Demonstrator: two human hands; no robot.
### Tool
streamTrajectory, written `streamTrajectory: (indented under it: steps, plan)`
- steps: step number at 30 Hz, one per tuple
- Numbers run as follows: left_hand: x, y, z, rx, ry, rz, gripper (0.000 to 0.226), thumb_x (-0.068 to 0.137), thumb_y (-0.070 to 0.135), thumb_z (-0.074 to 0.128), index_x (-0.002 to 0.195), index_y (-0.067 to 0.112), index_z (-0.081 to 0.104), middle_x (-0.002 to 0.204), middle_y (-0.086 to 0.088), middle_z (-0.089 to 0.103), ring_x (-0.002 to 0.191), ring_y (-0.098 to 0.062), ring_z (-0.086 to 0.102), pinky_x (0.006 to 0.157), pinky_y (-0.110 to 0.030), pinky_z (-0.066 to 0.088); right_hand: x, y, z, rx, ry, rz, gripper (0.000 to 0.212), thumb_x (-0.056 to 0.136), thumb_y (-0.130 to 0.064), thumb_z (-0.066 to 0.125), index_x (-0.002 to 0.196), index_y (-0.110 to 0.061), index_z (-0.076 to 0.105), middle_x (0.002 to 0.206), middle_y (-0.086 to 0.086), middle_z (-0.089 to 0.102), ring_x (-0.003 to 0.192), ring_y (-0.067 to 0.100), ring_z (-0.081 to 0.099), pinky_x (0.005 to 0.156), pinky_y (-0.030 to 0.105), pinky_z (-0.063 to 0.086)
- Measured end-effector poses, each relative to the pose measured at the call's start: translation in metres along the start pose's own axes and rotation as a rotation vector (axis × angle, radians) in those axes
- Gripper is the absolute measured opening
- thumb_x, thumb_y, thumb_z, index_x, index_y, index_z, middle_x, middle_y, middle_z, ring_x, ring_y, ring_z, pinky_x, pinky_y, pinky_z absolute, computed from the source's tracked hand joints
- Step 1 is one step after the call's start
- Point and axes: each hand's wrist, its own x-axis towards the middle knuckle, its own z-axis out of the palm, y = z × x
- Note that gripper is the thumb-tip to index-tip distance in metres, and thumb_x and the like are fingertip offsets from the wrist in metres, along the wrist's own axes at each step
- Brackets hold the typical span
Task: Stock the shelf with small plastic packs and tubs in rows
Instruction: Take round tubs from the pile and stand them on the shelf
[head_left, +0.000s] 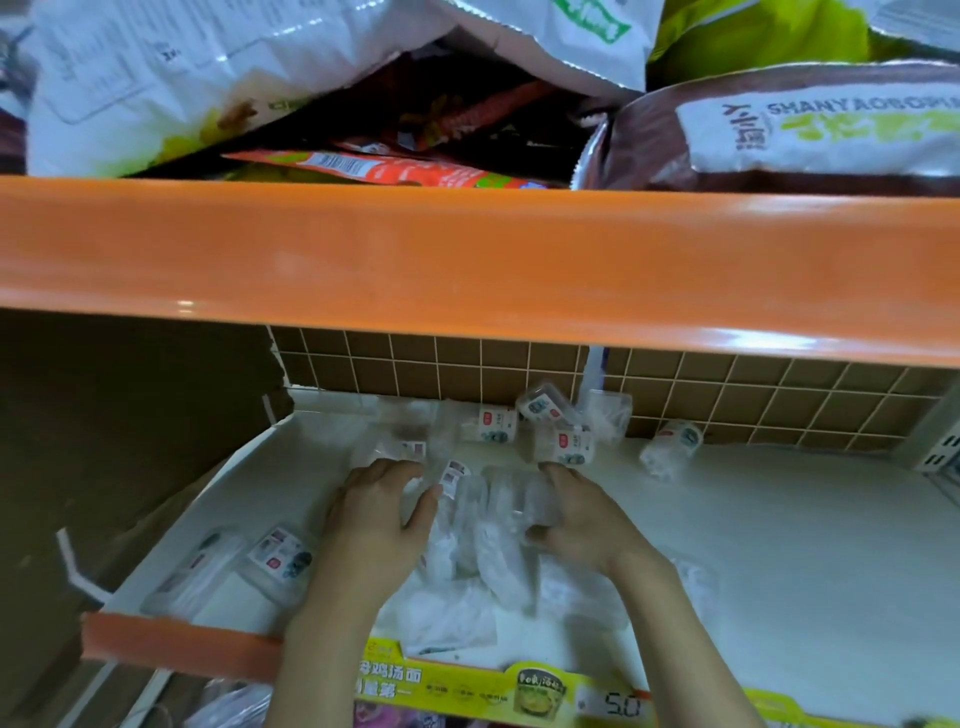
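Both hands down on the white shelf (779, 545), left hand (374, 525) and right hand (576, 519) curled around crinkly clear plastic packs (488, 525), labelled tubs (563, 441) scattered behind, rows barely begun

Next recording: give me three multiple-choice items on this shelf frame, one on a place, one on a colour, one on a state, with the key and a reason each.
1. Where do the labelled tubs stand piled?
A. Against the tiled back wall
B. On the upper shelf
C. On the floor

2. What colour is the upper shelf's front edge?
A. Blue
B. Orange
C. Grey

3. What are both hands doing?
A. Hanging idle
B. Lifting a snack bag
C. Gathering the clear packs

Key: 1 A, the tubs lean at the brown tiles; 2 B, the edge is glossy orange; 3 C, left hand and right hand flank the bunch, fingers curled on it.
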Motion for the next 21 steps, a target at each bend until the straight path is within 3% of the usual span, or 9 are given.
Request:
streamTrajectory:
  steps: [4,7,13,15,18,21]
  plan:
    - [-0.002,0.011,0.002,0.012,-0.040,0.073,0.067,0.074,0.067,0.039,0.104,0.015,0.069,0.102,-0.002,0.065,0.096,-0.026,0.059,0.082,-0.033,0.047,-0.004,0.004,-0.004,0.062,0.192,0.002,0.075,0.081,-0.031,0.068,0.143,-0.018,0.029,0.140,0.004,0.043,0.127,0.021,0.041,0.096,0.028,0.037]
    - [-0.002,0.024,0.001,0.056,-0.216,0.095,0.099,0.053,0.091,0.029,0.123,0.028,0.059,0.120,0.010,0.054,0.114,-0.013,0.045,0.089,-0.022,0.031,-0.010,0.008,-0.009,0.078,0.326,-0.021,0.072,0.081,-0.031,0.068,0.142,-0.015,0.032,0.138,0.006,0.046,0.124,0.022,0.043,0.092,0.026,0.038]
    - [-0.004,0.038,0.005,0.208,-0.481,0.192,0.118,0.036,0.091,0.028,0.142,0.038,0.031,0.139,0.019,0.029,0.131,-0.006,0.018,0.099,-0.022,0.015,-0.027,0.017,-0.013,0.097,0.422,-0.015,0.069,0.080,-0.022,0.070,0.139,-0.010,0.036,0.137,0.008,0.046,0.124,0.023,0.042,0.082,0.014,0.027]
    - [-0.007,0.040,0.008,0.239,-0.536,0.224,0.117,0.040,0.089,0.036,0.144,0.037,0.026,0.141,0.018,0.027,0.131,-0.007,0.015,0.099,-0.022,0.012,-0.033,0.020,-0.012,0.110,0.421,0.001,0.070,0.080,-0.022,0.070,0.139,-0.011,0.035,0.138,0.007,0.045,0.125,0.023,0.041,0.084,0.016,0.027]
    - [-0.009,0.046,0.011,0.281,-0.564,0.236,0.100,0.064,0.073,0.061,0.147,0.034,0.021,0.143,0.016,0.027,0.134,-0.010,0.015,0.099,-0.024,0.010,-0.042,0.024,-0.013,0.129,0.415,0.023,0.069,0.081,-0.022,0.069,0.140,-0.011,0.034,0.138,0.007,0.044,0.125,0.023,0.040,0.088,0.019,0.030]
    - [-0.008,0.047,0.012,0.269,-0.514,0.261,0.084,0.078,0.060,0.061,0.147,0.034,0.022,0.145,0.013,0.030,0.135,-0.011,0.020,0.102,-0.023,0.012,-0.047,0.028,-0.013,0.143,0.425,0.047,0.073,0.081,-0.021,0.069,0.142,-0.012,0.031,0.142,0.006,0.042,0.129,0.022,0.038,0.088,0.016,0.027]
